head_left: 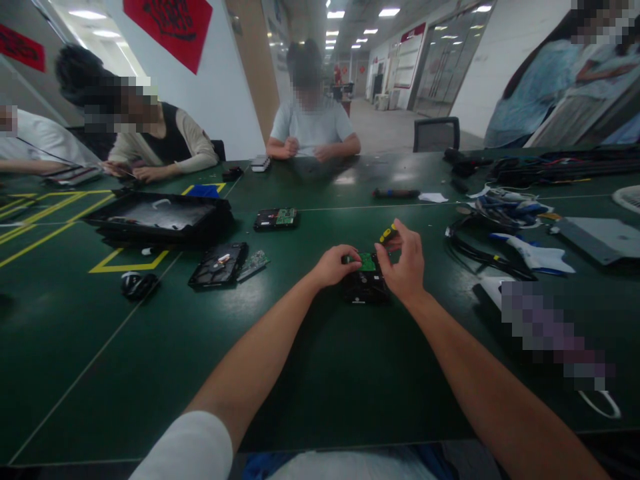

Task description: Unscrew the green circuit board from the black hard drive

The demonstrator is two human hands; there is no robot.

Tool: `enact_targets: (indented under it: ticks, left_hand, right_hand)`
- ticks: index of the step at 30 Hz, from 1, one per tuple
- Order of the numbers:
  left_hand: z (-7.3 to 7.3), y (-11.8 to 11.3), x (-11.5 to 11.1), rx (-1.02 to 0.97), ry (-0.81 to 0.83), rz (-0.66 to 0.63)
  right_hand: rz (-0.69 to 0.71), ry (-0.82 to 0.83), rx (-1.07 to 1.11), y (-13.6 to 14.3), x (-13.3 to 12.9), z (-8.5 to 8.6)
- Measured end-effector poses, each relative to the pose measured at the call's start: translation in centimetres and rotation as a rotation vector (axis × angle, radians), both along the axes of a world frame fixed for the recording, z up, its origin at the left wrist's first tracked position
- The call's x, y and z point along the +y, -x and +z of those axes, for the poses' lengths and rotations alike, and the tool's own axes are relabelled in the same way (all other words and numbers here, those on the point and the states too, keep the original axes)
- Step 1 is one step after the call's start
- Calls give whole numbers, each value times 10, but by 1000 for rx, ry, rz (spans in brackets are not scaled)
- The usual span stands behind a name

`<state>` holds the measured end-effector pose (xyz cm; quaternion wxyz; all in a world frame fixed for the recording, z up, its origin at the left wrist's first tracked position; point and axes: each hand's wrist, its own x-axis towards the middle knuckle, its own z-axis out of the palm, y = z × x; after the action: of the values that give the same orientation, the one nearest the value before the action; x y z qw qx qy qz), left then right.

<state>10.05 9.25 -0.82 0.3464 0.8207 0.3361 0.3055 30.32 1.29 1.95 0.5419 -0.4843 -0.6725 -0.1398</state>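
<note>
A black hard drive (364, 288) with a green circuit board (369, 261) at its far end lies on the dark green table in front of me. My left hand (338, 265) rests at the drive's left side, thumb and fingers bent around its far left corner. At the right side, my right hand (406, 261) has a small yellow and black screwdriver (388, 233) between its fingers, and its thumb is close to the board. The screwdriver's tip is hidden.
To the left lie another drive (218, 265), a loose circuit board (253, 265), a third drive (276, 219), a mouse (139, 285) and a black tray (160, 217). Cables (510, 208) and a grey box (603, 238) are at right. People sit across the table.
</note>
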Motion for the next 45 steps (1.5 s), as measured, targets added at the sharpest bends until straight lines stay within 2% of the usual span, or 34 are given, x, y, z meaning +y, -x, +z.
enact_targets:
  ticks: [14,30,45]
  left_hand:
    - [3,0,-1,-7,11,5]
    - [1,0,0,0,13,-5]
    - [2,-1,-1,-1,13,-2]
  right_hand:
    - [7,68,5,1,-1,0]
    - [-36,40,13,1,-2,1]
    - [-14,63,14,1,-2,1]
